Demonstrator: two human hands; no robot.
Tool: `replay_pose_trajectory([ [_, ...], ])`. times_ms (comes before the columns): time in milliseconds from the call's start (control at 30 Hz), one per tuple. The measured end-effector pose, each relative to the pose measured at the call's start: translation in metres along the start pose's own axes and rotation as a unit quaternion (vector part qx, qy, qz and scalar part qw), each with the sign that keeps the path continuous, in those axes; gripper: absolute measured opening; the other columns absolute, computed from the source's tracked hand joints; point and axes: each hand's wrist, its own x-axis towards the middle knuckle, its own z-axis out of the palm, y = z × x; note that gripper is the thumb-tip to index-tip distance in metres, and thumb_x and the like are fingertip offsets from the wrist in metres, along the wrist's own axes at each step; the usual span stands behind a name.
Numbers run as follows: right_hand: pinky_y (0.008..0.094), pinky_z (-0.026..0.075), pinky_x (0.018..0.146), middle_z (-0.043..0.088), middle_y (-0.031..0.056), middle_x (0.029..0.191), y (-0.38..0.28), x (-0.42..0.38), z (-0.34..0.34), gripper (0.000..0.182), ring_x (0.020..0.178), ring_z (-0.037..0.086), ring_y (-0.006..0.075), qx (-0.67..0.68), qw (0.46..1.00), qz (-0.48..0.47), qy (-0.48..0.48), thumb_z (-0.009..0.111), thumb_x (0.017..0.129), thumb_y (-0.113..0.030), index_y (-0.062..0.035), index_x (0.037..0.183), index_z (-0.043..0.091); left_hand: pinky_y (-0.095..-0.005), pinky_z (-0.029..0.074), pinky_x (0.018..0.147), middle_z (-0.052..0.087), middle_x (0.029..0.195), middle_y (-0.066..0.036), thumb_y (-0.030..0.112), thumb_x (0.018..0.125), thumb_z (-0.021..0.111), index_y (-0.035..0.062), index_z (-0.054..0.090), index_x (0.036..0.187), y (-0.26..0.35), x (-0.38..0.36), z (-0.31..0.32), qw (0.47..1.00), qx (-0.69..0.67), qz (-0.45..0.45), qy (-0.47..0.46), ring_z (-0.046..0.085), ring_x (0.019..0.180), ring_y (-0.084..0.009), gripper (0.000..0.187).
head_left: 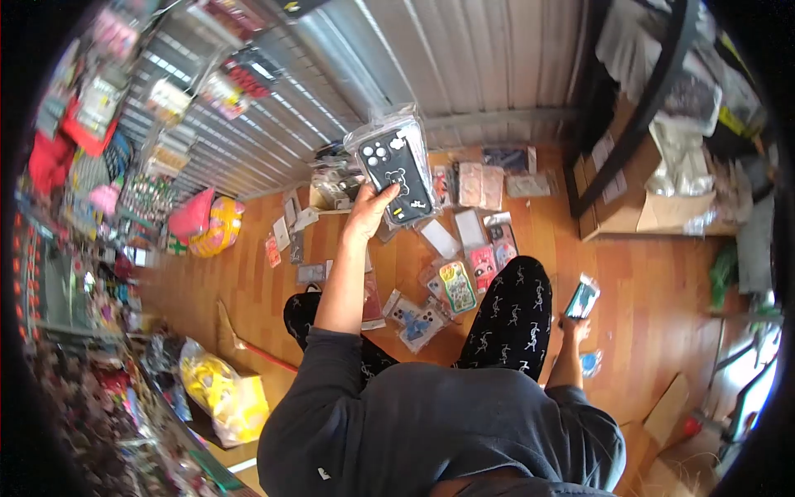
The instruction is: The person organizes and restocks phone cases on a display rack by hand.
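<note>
Raised in front of me, my left hand (374, 205) grips black phone cases (410, 195) in clear packaging, seemingly a stack. Its thumb presses on the front one, which has a white bear outline. Out to the right and low, my right hand (575, 328) is closed around a small packaged phone case (584, 300), dark with a teal part. Between my knees lie a green-and-yellow patterned case (457, 287), a packaged blue-and-white case (414, 321) and a pink case (483, 267). Pink packets (480, 185) rest farther back, near the wall.
A box of packets (331, 192) stands by the corrugated wall (464, 66). Goods hang on racks at left. A broom (248, 346) and a yellow bag (219, 389) lie on the left. Cardboard boxes (625, 178) sit under a black-framed shelf at right.
</note>
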Motion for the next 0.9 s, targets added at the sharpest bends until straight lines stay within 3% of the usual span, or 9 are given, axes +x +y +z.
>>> replay_pose_trajectory([
  [133,0.0463,0.035,0.092,0.042,0.0228,0.113,-0.004,-0.005,-0.013,0.088,0.11,0.037,0.037,0.019,0.999,-0.024,-0.015,0.079,0.045,-0.037,-0.0029,0.114,0.038,-0.0275,0.04,0.084,0.057,0.1,-0.004,0.012,0.077,0.063,0.0016,0.052,0.105,0.029,0.0,-0.029,0.998,0.006,-0.012,0.062,0.052,0.093,-0.0127,0.032],
  [267,0.0456,0.034,0.093,0.04,0.0225,0.115,-0.038,-0.019,-0.053,0.087,0.111,0.035,0.0364,0.042,0.997,-0.06,-0.007,0.08,0.046,-0.033,-0.0035,0.116,0.037,-0.0271,0.039,0.084,0.057,0.1,-0.003,0.015,0.077,0.063,0.0014,0.053,0.104,0.055,0.005,-0.053,0.998,-0.001,-0.014,0.056,0.051,0.093,-0.0122,0.032],
  [433,0.0455,0.034,0.092,0.04,0.0226,0.115,-0.066,-0.01,-0.073,0.089,0.11,0.036,0.0372,0.041,0.989,-0.143,0.023,0.079,0.046,-0.034,-0.0028,0.118,0.036,-0.025,0.04,0.078,0.059,0.093,-0.001,0.017,0.078,0.062,0.0009,0.057,0.099,0.067,-0.003,-0.067,0.997,0.015,0.048,0.06,0.052,0.086,-0.0098,0.027],
  [700,0.0453,0.035,0.09,0.042,0.0238,0.112,-0.114,-0.041,-0.095,0.088,0.108,0.037,0.0375,0.048,0.974,-0.219,0.032,0.078,0.046,-0.035,-0.0019,0.118,0.037,-0.0236,0.041,0.073,0.059,0.09,0.0,0.017,0.079,0.062,0.0011,0.057,0.099,0.084,-0.005,-0.097,0.994,-0.007,0.051,0.093,0.053,0.081,-0.0086,0.027],
  [900,0.0455,0.034,0.09,0.044,0.025,0.109,-0.148,-0.048,-0.074,0.089,0.105,0.04,0.0385,0.065,0.947,-0.313,0.039,0.077,0.046,-0.036,0.0002,0.117,0.038,-0.0222,0.041,0.066,0.059,0.083,0.0,0.018,0.077,0.064,-0.0011,0.059,0.094,0.092,-0.03,-0.11,0.988,-0.006,0.087,0.126,0.052,0.074,-0.0078,0.026],
])
